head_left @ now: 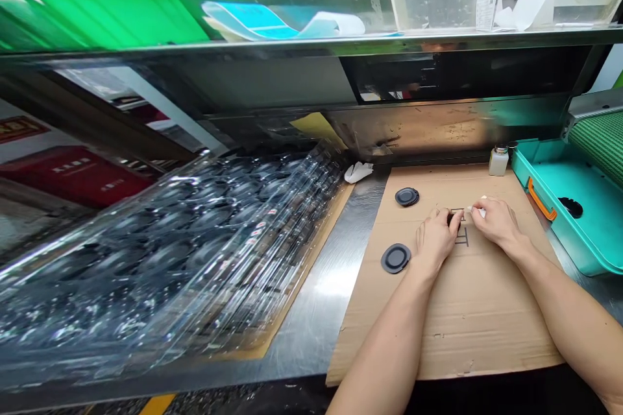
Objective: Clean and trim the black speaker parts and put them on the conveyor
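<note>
Over the cardboard sheet (487, 311), my left hand (437, 233) has its fingers closed on a small dark part (452, 219), mostly hidden by the fingers. Just to its right, my right hand (495, 220) pinches a small white piece (481, 211), possibly a wipe. The two hands face each other, a small gap apart. To the left of my left hand lie two round black parts, an upper one (407, 196) and a lower one (396, 259), both flat on the cardboard.
Stacked clear plastic trays (195, 240) fill the left side. A small bottle (498, 161) stands at the cardboard's back edge. The teal bin (588, 233) at the right holds a black part (570, 207). A crumpled white wipe (358, 172) lies behind. A metal shelf (311, 47) crosses above.
</note>
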The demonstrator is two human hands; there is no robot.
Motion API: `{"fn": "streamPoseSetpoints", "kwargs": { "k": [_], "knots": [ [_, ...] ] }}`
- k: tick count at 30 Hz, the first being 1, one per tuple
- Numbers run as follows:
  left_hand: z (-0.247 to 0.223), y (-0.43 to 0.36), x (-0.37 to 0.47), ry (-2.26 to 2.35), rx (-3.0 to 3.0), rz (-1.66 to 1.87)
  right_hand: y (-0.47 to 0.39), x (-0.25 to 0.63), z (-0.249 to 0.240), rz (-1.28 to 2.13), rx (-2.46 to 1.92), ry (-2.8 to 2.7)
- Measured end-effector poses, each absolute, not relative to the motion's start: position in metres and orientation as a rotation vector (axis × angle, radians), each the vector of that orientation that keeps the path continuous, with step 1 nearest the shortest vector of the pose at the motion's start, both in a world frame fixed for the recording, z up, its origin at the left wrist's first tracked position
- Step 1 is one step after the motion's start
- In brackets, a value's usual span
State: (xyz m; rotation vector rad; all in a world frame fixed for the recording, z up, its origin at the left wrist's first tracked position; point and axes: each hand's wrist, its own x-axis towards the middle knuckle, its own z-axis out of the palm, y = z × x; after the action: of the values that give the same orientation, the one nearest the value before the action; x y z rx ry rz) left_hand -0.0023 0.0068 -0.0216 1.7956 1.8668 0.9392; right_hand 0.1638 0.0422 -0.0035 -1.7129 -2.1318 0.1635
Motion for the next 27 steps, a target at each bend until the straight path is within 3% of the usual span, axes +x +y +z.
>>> {"fn": "streamPoseSetpoints", "kwargs": {
  "k": [4, 11, 18, 21, 27],
  "knots": [
    [-0.025, 0.006, -0.005, 1.987, 1.840, 0.874, 0.043, 0.164, -0.005, 0.170, -1.713, -2.119],
    [-0.017, -0.012, 0.001, 1.813, 2.009, 0.716, 0.047, 0.171, -0.003, 0.157, -1.707, -2.090],
    [-0.011, -0.070, -0.074, 1.847, 1.912, 1.067, 0.054, 0.172, -0.014, 0.192, -1.713, -2.094],
    [-0.003, -0.079, -0.126, 1.998, 1.871, 0.858, 0.054, 0.170, -0.015, 0.229, -1.710, -2.089],
    [0.009, -0.066, -0.146, 1.688, 1.982, 0.507, 0.050, 0.169, -0.013, 0.243, -1.714, -2.094]
  ]
}}
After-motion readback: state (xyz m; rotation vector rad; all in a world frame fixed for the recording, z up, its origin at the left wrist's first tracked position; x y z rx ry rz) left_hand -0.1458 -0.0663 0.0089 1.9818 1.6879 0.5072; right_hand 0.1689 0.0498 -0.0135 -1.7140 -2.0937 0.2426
